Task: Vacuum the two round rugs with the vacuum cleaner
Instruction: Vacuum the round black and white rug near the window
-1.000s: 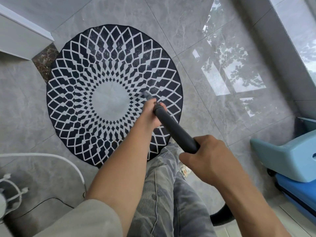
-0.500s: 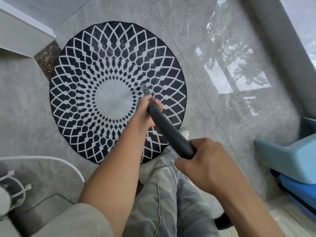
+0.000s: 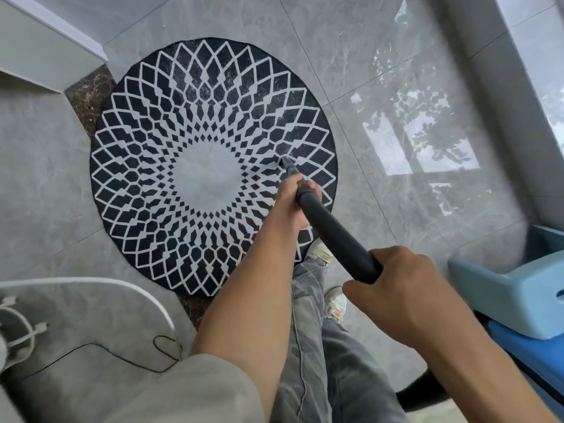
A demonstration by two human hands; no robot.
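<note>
Vacuum wand, a dark tube, runs from the rear grip forward and down to a narrow nozzle. The nozzle tip sits on the round rug just ahead of the front grip, a little outside the rug's pale centre disc. The left hand is wrapped round the tube's front end, right behind the nozzle. The right hand is clenched round the back end, where a thicker dark hose curves away below and behind it.

The tube looks stiff, smooth and fairly light, so this spread two-handed hold suits it. The front hand can steer and press the tip while the rear hand takes the weight. The hose is probably flexible and likely to drag at the rear grip.

The rug appears thin, soft and light, lying flat on glossy tile. It may slide or lift and bunch under so small a nozzle, so short strokes with light pressure would be safer. A shoe beneath the front grip rests at the rug's near edge. Pale specks on the dark bands beyond the nozzle suggest that part is not yet cleaned.

No second rug is in view. A blue appliance stands just beside the right hand; whether it is the vacuum's body cannot be told.
</note>
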